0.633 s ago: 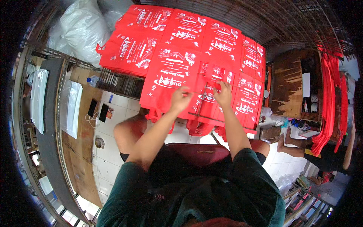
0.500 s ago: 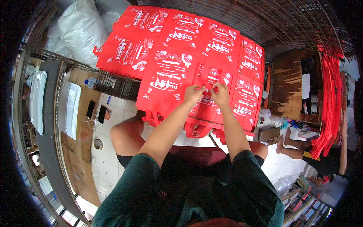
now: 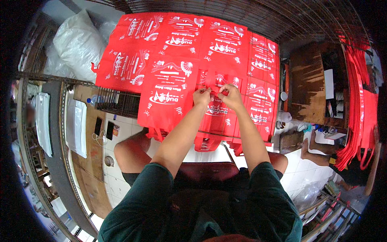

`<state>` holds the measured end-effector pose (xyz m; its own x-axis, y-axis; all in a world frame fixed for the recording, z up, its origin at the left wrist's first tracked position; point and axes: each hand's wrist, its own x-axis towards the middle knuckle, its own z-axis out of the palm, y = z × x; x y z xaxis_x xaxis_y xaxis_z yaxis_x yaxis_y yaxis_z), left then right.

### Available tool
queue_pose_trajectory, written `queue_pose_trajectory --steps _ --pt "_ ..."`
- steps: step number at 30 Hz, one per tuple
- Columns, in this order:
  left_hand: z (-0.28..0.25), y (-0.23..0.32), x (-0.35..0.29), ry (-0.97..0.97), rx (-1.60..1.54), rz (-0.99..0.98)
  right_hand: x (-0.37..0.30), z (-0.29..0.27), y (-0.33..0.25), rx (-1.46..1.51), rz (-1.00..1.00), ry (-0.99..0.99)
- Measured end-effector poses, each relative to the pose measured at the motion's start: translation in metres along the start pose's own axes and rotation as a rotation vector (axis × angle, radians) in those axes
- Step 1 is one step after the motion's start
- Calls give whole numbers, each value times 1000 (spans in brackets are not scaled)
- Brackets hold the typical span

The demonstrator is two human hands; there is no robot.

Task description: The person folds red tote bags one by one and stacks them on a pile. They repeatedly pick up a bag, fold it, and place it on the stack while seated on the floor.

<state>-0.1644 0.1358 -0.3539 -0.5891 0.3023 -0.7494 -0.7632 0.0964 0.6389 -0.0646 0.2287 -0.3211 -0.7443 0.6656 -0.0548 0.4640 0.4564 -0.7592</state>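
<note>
Red fabric bags (image 3: 169,111) with white print lie side by side and overlapping on the surface in front of me. Over a narrower folded red bag (image 3: 219,117) near the middle, both hands work close together. My left hand (image 3: 202,97) is closed, thumb and fingers pinching a red strap-like piece of that bag. Just to its right, my right hand (image 3: 230,97) is closed in a pinch at the same red piece, its fingertips partly hiding what they hold. Red straps (image 3: 155,134) hang over the near edge above my knees.
A filled clear plastic sack (image 3: 78,38) stands at the far left. Two phones (image 3: 109,130) and a cable lie on the wooden board at left. Red bags hang in a bundle (image 3: 354,117) at right, beside another person's legs (image 3: 318,153). A metal grille (image 3: 225,10) borders the far side.
The view has shifted slightly, moving the bags left and down in the picture. My hands have drawn a little apart, still at the same folded bag.
</note>
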Motion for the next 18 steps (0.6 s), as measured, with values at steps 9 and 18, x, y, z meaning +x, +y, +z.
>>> queue_pose_trajectory --steps 9,18 --pt "-2 -10 -2 -36 -42 -12 18 3 14 -196 -3 89" --pt "4 2 -2 -92 -212 -192 24 -10 -10 -678 -66 -392"
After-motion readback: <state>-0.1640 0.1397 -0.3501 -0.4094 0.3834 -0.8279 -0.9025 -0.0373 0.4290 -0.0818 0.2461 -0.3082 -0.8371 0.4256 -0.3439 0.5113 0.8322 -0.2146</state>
